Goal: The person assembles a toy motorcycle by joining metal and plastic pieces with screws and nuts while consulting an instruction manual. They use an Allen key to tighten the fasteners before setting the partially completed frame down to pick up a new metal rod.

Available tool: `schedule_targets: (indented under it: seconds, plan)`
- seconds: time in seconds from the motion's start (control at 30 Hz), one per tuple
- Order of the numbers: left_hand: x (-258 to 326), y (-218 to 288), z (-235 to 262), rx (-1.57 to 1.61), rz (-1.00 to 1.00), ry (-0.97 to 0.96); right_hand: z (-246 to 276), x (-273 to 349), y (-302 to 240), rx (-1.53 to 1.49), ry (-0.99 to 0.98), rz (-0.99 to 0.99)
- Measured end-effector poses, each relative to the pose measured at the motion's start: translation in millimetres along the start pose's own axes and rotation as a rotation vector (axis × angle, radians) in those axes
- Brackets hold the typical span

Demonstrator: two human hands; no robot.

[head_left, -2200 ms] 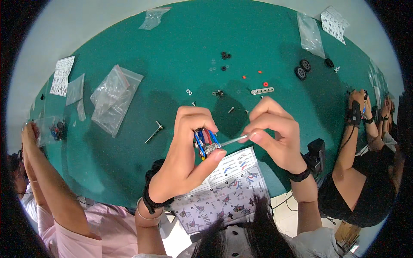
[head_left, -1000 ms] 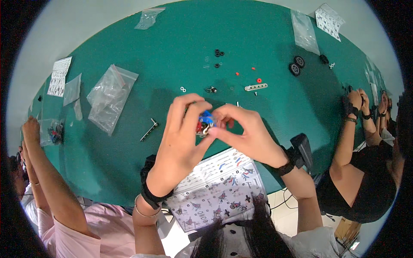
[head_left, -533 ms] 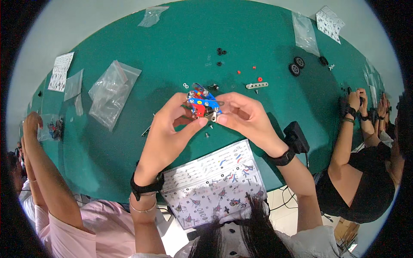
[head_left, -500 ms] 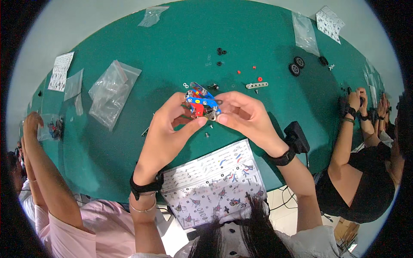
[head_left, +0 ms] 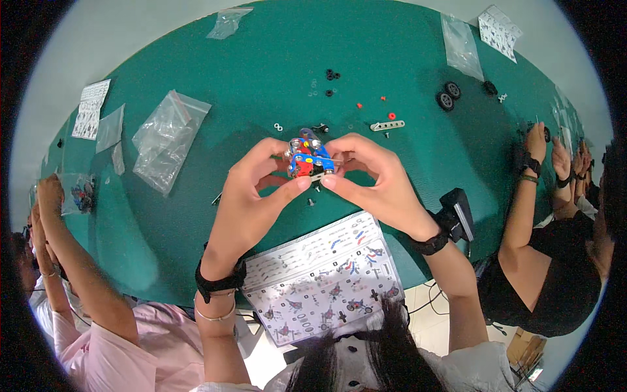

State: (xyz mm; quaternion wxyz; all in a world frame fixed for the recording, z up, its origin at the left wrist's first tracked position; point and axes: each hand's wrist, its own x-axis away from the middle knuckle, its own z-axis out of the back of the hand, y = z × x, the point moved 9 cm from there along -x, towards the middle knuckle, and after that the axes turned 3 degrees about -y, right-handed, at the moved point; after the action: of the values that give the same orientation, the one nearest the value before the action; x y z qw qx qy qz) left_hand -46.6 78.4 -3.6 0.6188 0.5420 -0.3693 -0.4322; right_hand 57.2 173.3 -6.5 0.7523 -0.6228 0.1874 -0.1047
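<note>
Between my two hands is a small toy model (head_left: 309, 157) of blue and red pieces with metal screws and strips, raised over the green table. My left hand (head_left: 258, 186) grips its left side, thumb at the lower edge. From the other side my right hand (head_left: 369, 173) pinches it, the thumb at a light strip along the bottom; its other fingers are partly hidden behind the model. Small screws (head_left: 311, 201) lie below the model, and a dark small part (head_left: 320, 128) lies just beyond it.
An instruction sheet (head_left: 313, 261) lies at the near table edge. A grey perforated strip (head_left: 388, 125), red bits (head_left: 392, 115), black wheels (head_left: 445, 100) and small black rings (head_left: 330, 74) lie farther off. Plastic bags (head_left: 171, 140) are at left. Co-workers' arms (head_left: 85, 261) are at both sides.
The model has tilted and turned slightly in my hands, so its blue and red pieces show at another angle. Both hands keep hold. A co-worker's hands at right have moved apart.
</note>
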Motion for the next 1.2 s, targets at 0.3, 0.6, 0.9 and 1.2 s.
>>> schedule_targets:
  seconds: [0.3, 0.6, 0.9, 1.2]
  plan:
    - [1.1, -4.0, -1.4, 0.047, 0.095, 0.006, -2.6, 1.6, 0.4, 0.021, 0.016, -0.023]
    - [-1.8, -3.4, 4.4, 0.051, 0.124, 0.035, 9.1, 3.1, -8.2, 0.095, 0.088, -0.017]
    - [0.4, -4.7, 3.3, 0.172, 0.135, 0.019, 10.4, 1.6, -7.4, 0.033, 0.055, -0.007]
    - [0.9, -5.7, 1.2, 0.25, 0.079, -0.022, -10.9, 5.9, 14.0, -0.385, -0.087, -0.095]
